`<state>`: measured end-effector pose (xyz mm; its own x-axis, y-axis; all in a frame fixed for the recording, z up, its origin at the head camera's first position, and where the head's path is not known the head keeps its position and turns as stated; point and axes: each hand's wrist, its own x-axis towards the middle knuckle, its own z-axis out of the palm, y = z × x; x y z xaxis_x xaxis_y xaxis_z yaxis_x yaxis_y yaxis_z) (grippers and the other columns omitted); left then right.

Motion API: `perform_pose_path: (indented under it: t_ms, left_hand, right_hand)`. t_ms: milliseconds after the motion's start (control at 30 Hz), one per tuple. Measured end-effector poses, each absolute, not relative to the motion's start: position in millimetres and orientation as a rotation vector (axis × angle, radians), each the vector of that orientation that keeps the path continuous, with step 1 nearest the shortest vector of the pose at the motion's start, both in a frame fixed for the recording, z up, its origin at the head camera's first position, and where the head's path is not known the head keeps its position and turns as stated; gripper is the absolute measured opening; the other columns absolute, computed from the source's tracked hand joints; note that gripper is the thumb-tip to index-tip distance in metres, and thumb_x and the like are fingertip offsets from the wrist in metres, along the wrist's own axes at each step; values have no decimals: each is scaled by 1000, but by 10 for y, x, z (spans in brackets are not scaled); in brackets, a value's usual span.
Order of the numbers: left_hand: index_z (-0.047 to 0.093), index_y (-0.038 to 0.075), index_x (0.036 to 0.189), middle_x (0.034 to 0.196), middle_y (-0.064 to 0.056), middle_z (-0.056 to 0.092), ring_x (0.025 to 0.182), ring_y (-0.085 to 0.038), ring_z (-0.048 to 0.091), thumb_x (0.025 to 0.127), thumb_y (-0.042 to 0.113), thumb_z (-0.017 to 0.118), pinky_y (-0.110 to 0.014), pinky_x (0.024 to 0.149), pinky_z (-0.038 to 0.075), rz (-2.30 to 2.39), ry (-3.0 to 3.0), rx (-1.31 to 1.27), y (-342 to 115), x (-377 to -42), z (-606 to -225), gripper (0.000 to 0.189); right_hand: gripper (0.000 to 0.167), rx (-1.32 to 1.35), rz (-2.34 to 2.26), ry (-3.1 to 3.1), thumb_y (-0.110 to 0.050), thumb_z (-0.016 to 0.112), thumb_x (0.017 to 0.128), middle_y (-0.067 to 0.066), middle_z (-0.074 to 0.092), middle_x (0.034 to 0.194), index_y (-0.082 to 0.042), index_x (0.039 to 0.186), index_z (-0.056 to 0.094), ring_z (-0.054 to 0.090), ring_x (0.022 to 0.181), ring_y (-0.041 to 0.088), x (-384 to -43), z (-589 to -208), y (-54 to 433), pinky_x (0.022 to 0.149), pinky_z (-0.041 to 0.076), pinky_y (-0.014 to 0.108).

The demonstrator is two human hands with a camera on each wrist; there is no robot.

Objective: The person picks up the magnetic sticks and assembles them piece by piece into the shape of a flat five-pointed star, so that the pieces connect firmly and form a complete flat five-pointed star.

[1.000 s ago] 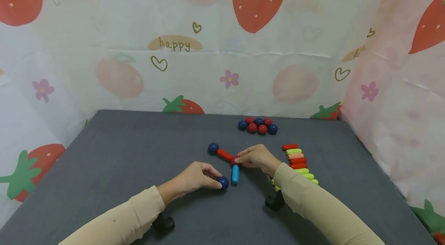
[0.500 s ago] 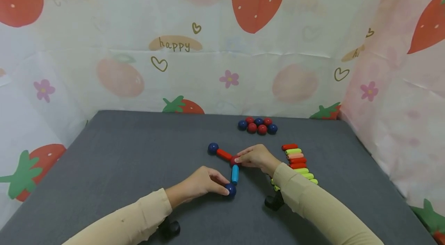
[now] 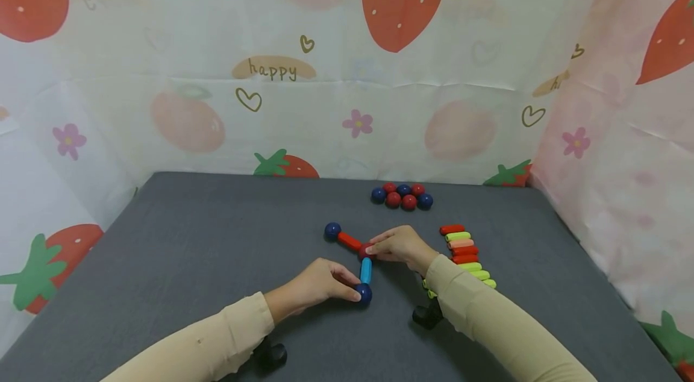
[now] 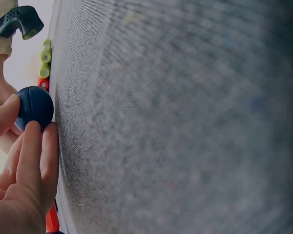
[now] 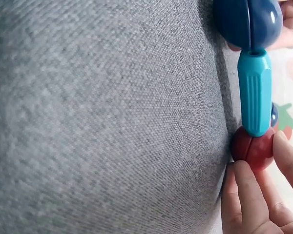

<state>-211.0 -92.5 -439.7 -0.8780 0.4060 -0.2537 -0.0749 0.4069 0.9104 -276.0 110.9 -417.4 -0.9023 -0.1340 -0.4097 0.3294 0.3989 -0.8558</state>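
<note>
My left hand (image 3: 322, 288) pinches a dark blue ball (image 4: 35, 108) between thumb and fingertips, low over the grey cloth. In the right wrist view that ball sits right at the end of a light blue rod (image 5: 255, 92). The rod's other end meets a red ball (image 5: 254, 148), which my right hand (image 3: 403, 247) holds between thumb and fingers. From the red ball a red rod (image 3: 349, 241) runs up and left in the head view to another blue ball (image 3: 332, 231). Together they form a bent chain on the table.
Several red and blue balls (image 3: 409, 202) are grouped at the table's back edge. A column of red, yellow-green and peach rods (image 3: 465, 250) lies to the right, partly hidden by the right sleeve (image 3: 488, 309). Strawberry-print cloth (image 3: 325, 87) stands behind the grey table (image 3: 217, 219).
My left hand has carried its blue ball rightward to the near end of the light blue rod, then slightly up against it. The right hand has stayed on the red ball.
</note>
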Motion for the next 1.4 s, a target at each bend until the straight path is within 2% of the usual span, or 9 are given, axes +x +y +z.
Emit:
perform_pose_path:
  t_ms: [400,733,1000,1400]
  left_hand:
    - [75,3,101,95,-3,74,85,-11,63,79,12,84,-26,78,56,1512,2201,261,-919,-2120,-4404,26]
    - [69,2,117,101,-6,75,91,-11,68,80,10,83,-31,87,58,1536,2146,241,-965,-2131,-4379,40]
    - [70,0,116,105,-10,76,93,-12,71,81,8,81,-31,88,59,1526,2128,275,-1016,-2163,-4358,38]
    - [70,0,116,106,-9,75,92,-12,69,82,8,81,-31,86,60,1506,2114,295,-1036,-2206,-4358,37]
  right_hand:
    - [24,158,-1518,2242,-8,78,85,15,72,118,0,108,75,70,88,11,-2774,-4195,1110,88,60,35]
    - [26,151,-1505,2254,-8,79,84,16,70,122,1,108,75,69,91,13,-2756,-4173,1105,90,59,36]
    - [26,156,-1510,2247,-7,78,84,17,69,123,2,108,75,68,89,12,-2758,-4168,1108,88,60,35]
    - [27,150,-1515,2248,-7,79,84,16,70,122,2,109,74,68,88,11,-2774,-4189,1108,88,60,35]
